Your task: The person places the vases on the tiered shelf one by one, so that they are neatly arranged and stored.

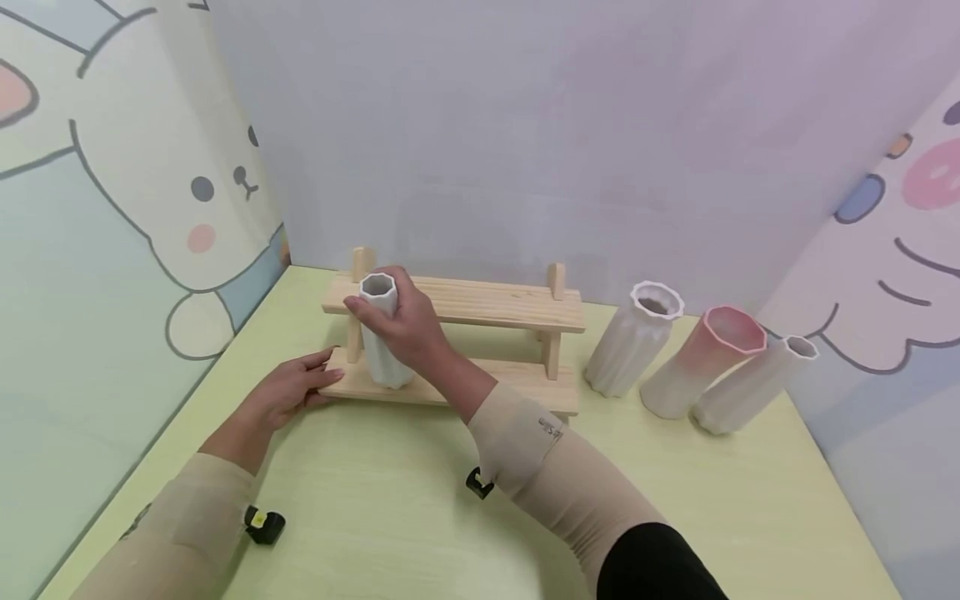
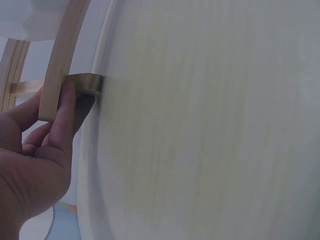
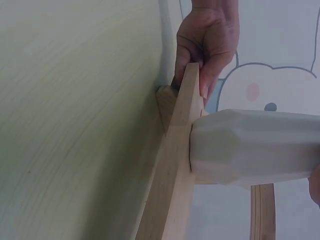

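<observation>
A slim white vase (image 1: 386,350) stands upright at the left end of the lower board of a two-tier wooden rack (image 1: 487,385). My right hand (image 1: 411,321) grips the vase near its top, thumb in front and fingers behind. In the right wrist view the base of the white vase (image 3: 240,147) meets the board. My left hand (image 1: 288,390) pinches the left end of that lower board; in the left wrist view the thumb and fingers of the left hand (image 2: 42,155) are on either side of the board's end (image 2: 50,100).
Right of the rack stand a ribbed white vase (image 1: 630,342), a pink-and-white vase (image 1: 697,367) and a narrower white vase (image 1: 750,387), close together. The pale table (image 1: 420,517) meets a plain back wall (image 1: 525,150) and cartoon-printed side walls.
</observation>
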Demonstrator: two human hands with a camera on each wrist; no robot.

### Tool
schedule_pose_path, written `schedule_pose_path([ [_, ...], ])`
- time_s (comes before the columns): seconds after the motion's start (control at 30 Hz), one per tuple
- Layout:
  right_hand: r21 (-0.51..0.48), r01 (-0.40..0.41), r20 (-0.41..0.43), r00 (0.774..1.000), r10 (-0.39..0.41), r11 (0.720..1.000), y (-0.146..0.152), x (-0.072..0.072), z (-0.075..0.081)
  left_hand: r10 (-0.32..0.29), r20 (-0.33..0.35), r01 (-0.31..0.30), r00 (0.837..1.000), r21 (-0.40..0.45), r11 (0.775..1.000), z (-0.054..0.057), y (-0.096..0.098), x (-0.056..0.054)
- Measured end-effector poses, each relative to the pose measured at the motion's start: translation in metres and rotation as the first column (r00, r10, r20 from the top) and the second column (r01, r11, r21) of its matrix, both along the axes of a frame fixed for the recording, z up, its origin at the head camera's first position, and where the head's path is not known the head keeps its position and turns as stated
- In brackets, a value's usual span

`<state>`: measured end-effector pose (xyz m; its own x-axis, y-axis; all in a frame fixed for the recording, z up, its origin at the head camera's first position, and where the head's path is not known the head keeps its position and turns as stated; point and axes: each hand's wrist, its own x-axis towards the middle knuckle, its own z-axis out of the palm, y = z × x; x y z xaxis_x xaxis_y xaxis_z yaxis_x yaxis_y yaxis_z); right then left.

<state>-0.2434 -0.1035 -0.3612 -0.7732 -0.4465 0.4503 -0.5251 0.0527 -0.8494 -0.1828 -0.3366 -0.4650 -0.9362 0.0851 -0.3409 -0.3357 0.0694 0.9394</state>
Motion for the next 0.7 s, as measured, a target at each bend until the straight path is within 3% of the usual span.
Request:
schedule_pose_path([
  [0.23, 0.028, 0.002, -0.025, 1.0, -0.001, 1.0, -0.009, -0.004, 0.0, 0.012, 0.015, -0.012, 1.0, -0.011, 1.0, -0.002, 0.001, 0.0],
  [0.7, 0.015, 0.003, 0.032, 0.999, -0.003, 1.0, -0.017, -0.005, -0.006, 0.007, 0.018, -0.007, 1.0, -0.018, 1.0, -0.003, 0.002, -0.002],
])
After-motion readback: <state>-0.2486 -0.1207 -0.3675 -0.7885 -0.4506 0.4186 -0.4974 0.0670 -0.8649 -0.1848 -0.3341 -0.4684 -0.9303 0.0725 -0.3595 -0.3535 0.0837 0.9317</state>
